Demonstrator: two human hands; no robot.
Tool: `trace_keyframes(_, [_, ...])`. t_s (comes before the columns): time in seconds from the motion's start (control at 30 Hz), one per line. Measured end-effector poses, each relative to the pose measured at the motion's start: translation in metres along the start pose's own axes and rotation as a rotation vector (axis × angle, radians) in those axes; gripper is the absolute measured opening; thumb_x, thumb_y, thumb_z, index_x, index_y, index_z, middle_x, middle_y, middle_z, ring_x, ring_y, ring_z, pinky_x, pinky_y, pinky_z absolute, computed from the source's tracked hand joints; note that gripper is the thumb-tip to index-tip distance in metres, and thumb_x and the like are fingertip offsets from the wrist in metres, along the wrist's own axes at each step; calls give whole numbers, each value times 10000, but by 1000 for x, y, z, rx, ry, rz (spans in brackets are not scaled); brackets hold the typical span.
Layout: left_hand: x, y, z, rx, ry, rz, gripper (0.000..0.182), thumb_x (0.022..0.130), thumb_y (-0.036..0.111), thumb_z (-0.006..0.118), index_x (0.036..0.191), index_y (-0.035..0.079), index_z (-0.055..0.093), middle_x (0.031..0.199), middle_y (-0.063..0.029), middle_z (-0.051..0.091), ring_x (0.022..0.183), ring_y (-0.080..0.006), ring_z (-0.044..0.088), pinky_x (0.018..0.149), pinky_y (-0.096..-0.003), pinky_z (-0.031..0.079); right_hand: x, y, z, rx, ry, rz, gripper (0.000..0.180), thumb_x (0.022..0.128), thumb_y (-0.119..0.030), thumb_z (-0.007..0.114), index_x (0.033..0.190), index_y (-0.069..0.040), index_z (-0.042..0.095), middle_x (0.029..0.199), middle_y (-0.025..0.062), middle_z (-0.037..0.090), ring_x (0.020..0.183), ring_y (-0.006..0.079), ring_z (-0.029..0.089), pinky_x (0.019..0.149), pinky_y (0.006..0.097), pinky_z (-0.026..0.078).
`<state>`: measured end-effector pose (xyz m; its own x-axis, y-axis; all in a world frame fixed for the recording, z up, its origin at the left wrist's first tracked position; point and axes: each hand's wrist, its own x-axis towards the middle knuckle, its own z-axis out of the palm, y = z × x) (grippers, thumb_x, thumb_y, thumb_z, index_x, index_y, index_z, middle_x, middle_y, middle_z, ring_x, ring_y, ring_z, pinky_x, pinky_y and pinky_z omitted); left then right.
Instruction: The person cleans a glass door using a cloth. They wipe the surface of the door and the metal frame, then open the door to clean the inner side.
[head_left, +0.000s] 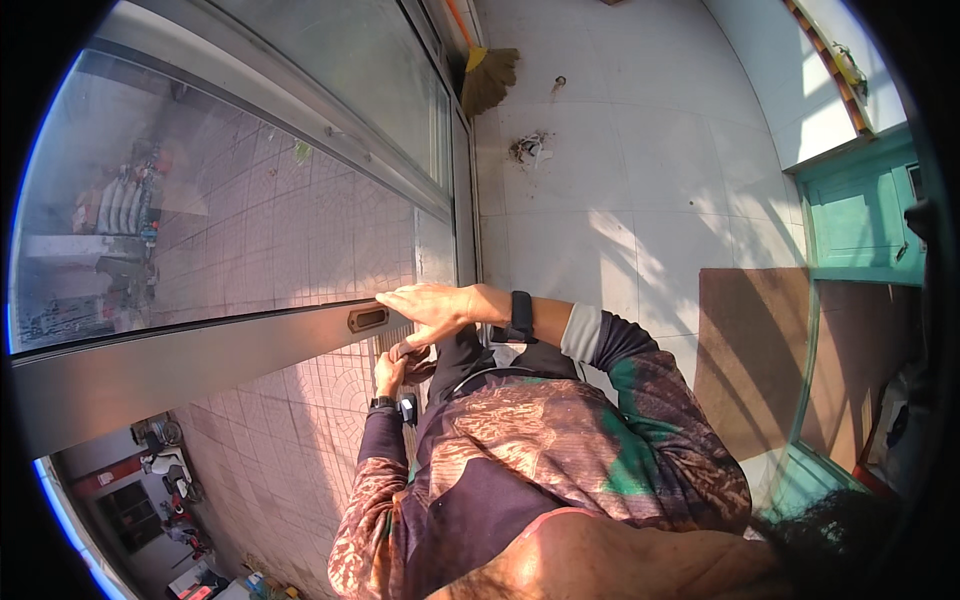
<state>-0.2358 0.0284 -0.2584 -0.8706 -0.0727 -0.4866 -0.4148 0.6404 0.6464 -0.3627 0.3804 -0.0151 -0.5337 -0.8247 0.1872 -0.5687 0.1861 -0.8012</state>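
In the head view, my right hand (433, 306) lies flat over the end of an aluminium-framed glass door (225, 352), its fingers stretched out together and its thumb pointing down. Close under the fingers is a recessed metal pull (368, 319) in the door frame. Just below, my left hand (391, 372) is curled near the right thumb and seems to touch it. The left hand's inner side is in shadow, so whether it holds anything is unclear. A black band (519, 315) is on my right wrist, a dark watch (383, 403) on the left.
Ahead are a broom (487, 75) and a small litter heap (531, 150) on pale floor tiles (570, 247). A brown mat (750, 360) lies at right, beside a green-framed door (855, 210). Paving (247, 465) spreads at left, with parked motorbikes (176, 476) beyond.
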Motion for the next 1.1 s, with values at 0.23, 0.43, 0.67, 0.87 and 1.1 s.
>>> trace_keyframes(0.23, [-129, 62, 50, 14, 281, -426, 378, 835, 194, 743, 1111, -50, 658, 1004, -207, 720, 913, -279, 721, 796, -381, 574, 10, -3, -21, -37, -330, -57, 1079, 817, -530, 672, 1451, 195, 184, 1415, 381, 384, 1325, 457, 425, 1112, 471, 366])
trace_keyframes(0.43, [-197, 154, 86, -127, 270, -354, 350, 814, 329, 752, 874, -9, 690, 807, -128, 710, 716, -194, 675, 661, -338, 534, 0, -1, -13, 113, -410, -118, 1079, 846, -598, 639, 1501, 125, 177, 1517, 362, 278, 1434, 427, 299, 1167, 466, 305])
trace_keyframes(0.67, [-212, 127, 118, -553, 155, -289, 275, 826, 146, 670, 1045, -17, 641, 909, -106, 714, 779, -207, 692, 663, -309, 557, -67, 23, 40, 257, -543, 82, 722, 899, -413, 679, 1449, -21, 425, 1347, 255, 576, 1265, 359, 557, 1041, 430, 459])
trace_keyframes(0.87, [-261, 199, 115, -408, 374, 104, 501, 838, 124, 716, 1288, -43, 574, 1181, -145, 670, 1097, -204, 633, 950, -324, 500, -135, 16, 78, 275, -521, 19, 731, 825, -335, 718, 1425, -21, 442, 1320, 255, 582, 1203, 371, 589, 1017, 446, 462])
trace_keyframes(1.1, [-324, 260, 119, -501, 510, -31, 395, 897, 234, 696, 1215, 7, 641, 1104, -80, 702, 1006, -149, 647, 894, -298, 514, -140, 0, 73, 541, -723, 150, 334, 892, -156, 676, 1204, -38, 685, 935, 73, 735, 880, 96, 647, 775, 271, 536])
